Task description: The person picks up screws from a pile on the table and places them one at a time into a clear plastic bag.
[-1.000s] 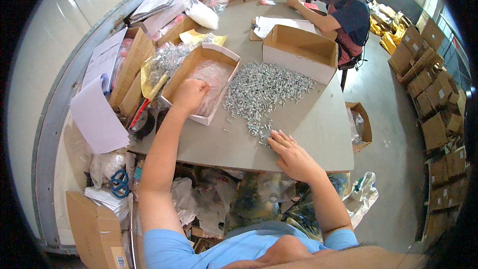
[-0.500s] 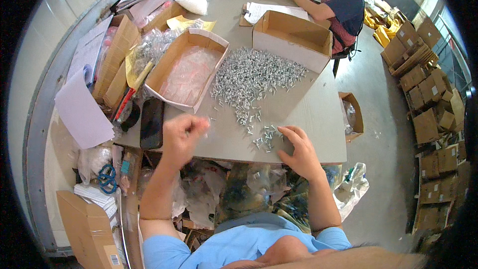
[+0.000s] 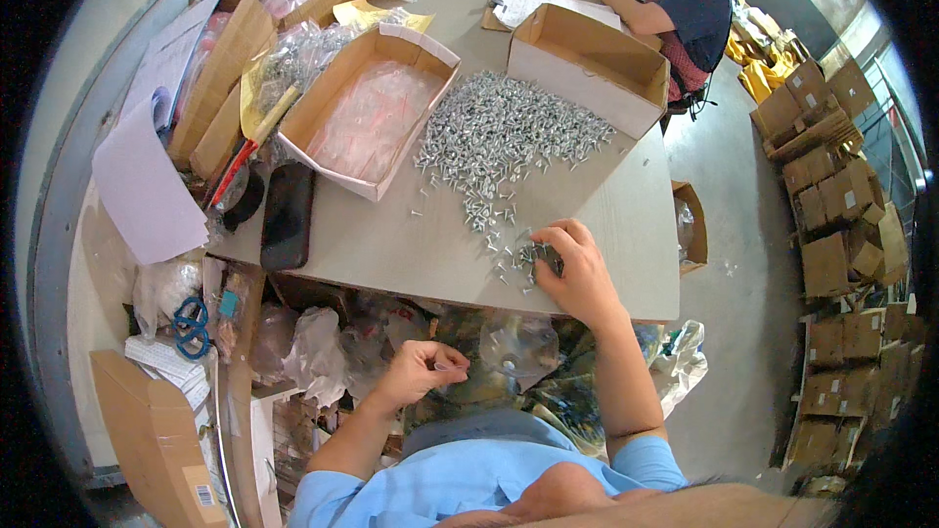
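Observation:
My left hand (image 3: 423, 374) is off the table, low over my lap. Its thumb and fingers are pinched together on a small, pale, see-through piece that I cannot make out well. My right hand (image 3: 579, 269) rests at the table's near edge, thumb and fingers apart and curved round a small cluster of screws (image 3: 525, 259). That cluster lies just below a large pile of silvery screws (image 3: 504, 127). Left of the pile stands a white-sided cardboard box (image 3: 337, 181) holding clear plastic bags (image 3: 377, 117). A clear plastic bag (image 3: 518, 347) lies over my lap.
An open cardboard box (image 3: 587, 88) stands behind the pile. A black phone (image 3: 287, 220) lies at the left, near a red-handled tool (image 3: 235, 171) and papers (image 3: 147, 196). Blue-handled scissors (image 3: 192, 328) sit lower left. A person (image 3: 675, 15) works at the far right.
My left hand has dropped from above the table, down and to the right, over my lap. My right hand has moved slightly left and up, its fingers curling closer round the small screw cluster.

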`<action>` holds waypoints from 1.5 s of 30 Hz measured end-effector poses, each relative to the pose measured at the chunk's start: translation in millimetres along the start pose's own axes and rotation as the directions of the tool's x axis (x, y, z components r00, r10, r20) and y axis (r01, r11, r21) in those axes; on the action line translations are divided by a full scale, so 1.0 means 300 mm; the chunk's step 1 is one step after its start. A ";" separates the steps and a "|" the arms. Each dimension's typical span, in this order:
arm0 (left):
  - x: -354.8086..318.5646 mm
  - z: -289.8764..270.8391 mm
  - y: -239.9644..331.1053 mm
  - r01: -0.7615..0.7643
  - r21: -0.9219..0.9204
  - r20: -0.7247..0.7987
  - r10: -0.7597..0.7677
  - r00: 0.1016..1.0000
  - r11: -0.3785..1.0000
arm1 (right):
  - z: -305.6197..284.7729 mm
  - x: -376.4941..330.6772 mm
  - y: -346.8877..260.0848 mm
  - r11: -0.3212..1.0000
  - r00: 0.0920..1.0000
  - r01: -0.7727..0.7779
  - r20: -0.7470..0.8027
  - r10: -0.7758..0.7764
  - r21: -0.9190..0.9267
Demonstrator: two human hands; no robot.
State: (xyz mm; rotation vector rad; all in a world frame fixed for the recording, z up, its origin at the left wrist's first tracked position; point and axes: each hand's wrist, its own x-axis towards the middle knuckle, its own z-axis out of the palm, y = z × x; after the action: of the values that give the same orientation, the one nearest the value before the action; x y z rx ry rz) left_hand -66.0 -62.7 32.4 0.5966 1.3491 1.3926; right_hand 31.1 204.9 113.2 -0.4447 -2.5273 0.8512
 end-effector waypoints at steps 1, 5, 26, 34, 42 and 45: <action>0.013 -0.002 -0.040 0.063 0.053 0.045 -0.066 0.997 0.997 | 0.003 0.002 0.002 1.000 1.000 0.014 -0.014 -0.014 -0.005; 0.087 0.060 -0.162 0.123 0.250 0.204 -0.177 0.963 0.960 | 0.014 0.012 0.001 0.999 0.999 0.032 -0.040 -0.033 -0.022; 0.131 0.275 -0.145 0.069 -0.009 0.086 -0.068 0.994 0.998 | 0.006 -0.067 -0.123 0.994 0.995 -0.089 -0.059 0.085 -0.069; 0.138 0.276 -0.196 0.023 0.001 0.065 -0.023 0.998 1.000 | 0.062 -0.078 -0.074 0.984 0.990 -0.025 -0.140 0.000 -0.177; 0.134 0.271 -0.176 0.040 0.028 0.096 -0.043 0.994 0.999 | 0.006 -0.111 -0.127 0.988 0.981 -0.143 0.143 0.133 0.063; 0.134 0.276 -0.153 -0.006 0.005 0.100 0.006 0.995 1.000 | 0.027 -0.033 -0.113 0.999 0.994 -0.035 -0.102 0.033 -0.026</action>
State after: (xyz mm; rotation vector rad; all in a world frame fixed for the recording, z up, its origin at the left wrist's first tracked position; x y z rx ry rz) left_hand 9.8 -2.9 -2.5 0.6662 1.2726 1.3464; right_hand 30.1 170.9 125.9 -0.5278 -2.4477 0.7863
